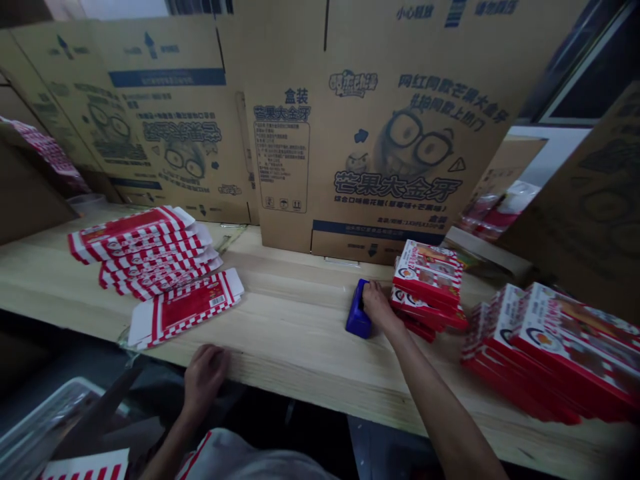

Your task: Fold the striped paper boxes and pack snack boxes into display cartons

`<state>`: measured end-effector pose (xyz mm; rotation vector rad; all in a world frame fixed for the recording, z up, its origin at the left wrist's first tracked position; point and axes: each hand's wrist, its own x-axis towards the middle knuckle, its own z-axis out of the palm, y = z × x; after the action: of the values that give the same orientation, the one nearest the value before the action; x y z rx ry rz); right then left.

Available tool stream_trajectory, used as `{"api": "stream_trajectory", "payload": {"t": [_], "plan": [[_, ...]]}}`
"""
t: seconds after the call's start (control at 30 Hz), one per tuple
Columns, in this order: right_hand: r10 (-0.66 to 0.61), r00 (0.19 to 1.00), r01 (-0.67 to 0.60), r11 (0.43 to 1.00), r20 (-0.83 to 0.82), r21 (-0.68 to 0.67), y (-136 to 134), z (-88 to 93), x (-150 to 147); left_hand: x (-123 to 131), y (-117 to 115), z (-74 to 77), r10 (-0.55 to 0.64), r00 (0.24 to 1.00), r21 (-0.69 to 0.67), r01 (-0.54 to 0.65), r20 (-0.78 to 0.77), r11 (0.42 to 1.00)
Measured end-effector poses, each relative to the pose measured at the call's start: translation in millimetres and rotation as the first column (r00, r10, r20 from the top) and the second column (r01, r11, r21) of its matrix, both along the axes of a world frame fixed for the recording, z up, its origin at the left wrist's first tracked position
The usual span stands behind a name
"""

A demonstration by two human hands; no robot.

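Observation:
My right hand point(379, 305) reaches across the wooden table point(300, 333) and closes over a small blue block-shaped object point(357, 319), just left of a short stack of red printed boxes point(427, 283). My left hand point(204, 377) rests on the table's front edge with its fingers curled, and nothing shows in it. Up and to the left of that hand lies a fanned pile of flat red-and-white striped cartons point(150, 257), one carton point(186, 308) lying loose in front of the pile.
Large brown printed cardboard boxes point(380, 133) stand like a wall along the table's back. A bigger leaning stack of red boxes point(555, 347) fills the right end. A clear plastic bin point(35, 427) and a striped carton point(85, 465) sit below the table at lower left.

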<state>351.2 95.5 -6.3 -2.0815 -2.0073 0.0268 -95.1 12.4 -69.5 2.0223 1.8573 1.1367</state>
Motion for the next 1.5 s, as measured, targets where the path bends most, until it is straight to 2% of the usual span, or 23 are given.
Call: {"api": "stream_trajectory", "payload": {"t": [0.17, 0.27, 0.3, 0.33, 0.37, 0.4, 0.47, 0.53, 0.6, 0.67, 0.77, 0.97, 1.1, 1.4, 1.5], "plan": [[0.018, 0.992, -0.007, 0.996, -0.125, 0.088, -7.2, 10.8, 2.0, 4.1, 0.9, 15.9, 0.053, 0.998, -0.126, -0.048, 0.038, 0.991], [0.134, 0.973, -0.095, 0.975, -0.19, 0.202, -20.5, 24.6, -13.1, 26.0, -2.2, 39.8, 0.107, 0.976, -0.241, -0.059, 0.189, 0.969], [0.211, 0.944, -0.143, 0.955, -0.255, 0.261, -26.8, 29.7, -22.2, 39.6, -5.5, 51.4, 0.102, 0.959, -0.285, -0.023, 0.263, 0.958], [0.307, 0.888, -0.196, 0.926, -0.342, 0.322, -34.1, 34.6, -33.2, 56.2, -10.0, 64.2, 0.054, 0.936, -0.327, 0.067, 0.347, 0.943], [0.412, 0.799, -0.253, 0.891, -0.438, 0.376, -42.2, 39.0, -45.6, 75.1, -15.2, 77.6, -0.011, 0.896, -0.344, 0.182, 0.444, 0.921], [0.504, 0.682, -0.306, 0.855, -0.53, 0.419, -51.0, 42.7, -58.9, 95.3, -20.7, 90.5, -0.079, 0.818, -0.33, 0.315, 0.57, 0.89], [0.594, 0.457, -0.395, 0.802, -0.661, 0.448, -69.4, 46.8, -85.9, 134.8, -30.1, 111.9, -0.102, 0.585, -0.27, 0.513, 0.805, 0.815], [0.597, 0.324, -0.454, 0.779, -0.734, 0.433, -86.8, 45.6, -109.7, 165.5, -35.8, 123.4, -0.083, 0.35, -0.163, 0.617, 0.933, 0.77], [0.579, 0.268, -0.486, 0.772, -0.77, 0.411, -100.2, 39.4, -127.9, 182.4, -38.6, 124.8, -0.076, 0.2, -0.072, 0.64, 0.977, 0.765], [0.57, 0.252, -0.509, 0.765, -0.782, 0.393, -108.0, 30.4, -140.6, 186.4, -41.0, 119.5, -0.044, 0.133, -0.043, 0.588, 0.99, 0.808], [0.58, 0.239, -0.531, 0.75, -0.779, 0.395, -111.0, 17.0, -153.1, 179.1, -46.7, 108.1, 0.061, 0.081, -0.093, 0.493, 0.995, 0.865], [0.627, 0.249, -0.524, 0.728, -0.738, 0.442, -108.1, 2.2, -170.6, 161.3, -54.9, 95.8, 0.194, 0.013, -0.18, 0.445, 0.981, 0.878], [0.625, 0.265, -0.528, 0.731, -0.734, 0.432, -108.5, 0.9, -181.5, 148.3, -52.5, 91.6, 0.264, -0.079, -0.195, 0.483, 0.961, 0.854], [0.712, 0.255, -0.613, 0.642, -0.654, 0.46, -104.5, 6.2, -213.2, 108.6, -52.7, 88.0, 0.351, -0.273, -0.153, 0.553, 0.896, 0.819], [0.708, 0.263, -0.628, 0.641, -0.656, 0.441, -105.2, 10.0, -225.3, 95.1, -54.4, 87.9, 0.358, -0.323, -0.128, 0.56, 0.876, 0.818]]}}
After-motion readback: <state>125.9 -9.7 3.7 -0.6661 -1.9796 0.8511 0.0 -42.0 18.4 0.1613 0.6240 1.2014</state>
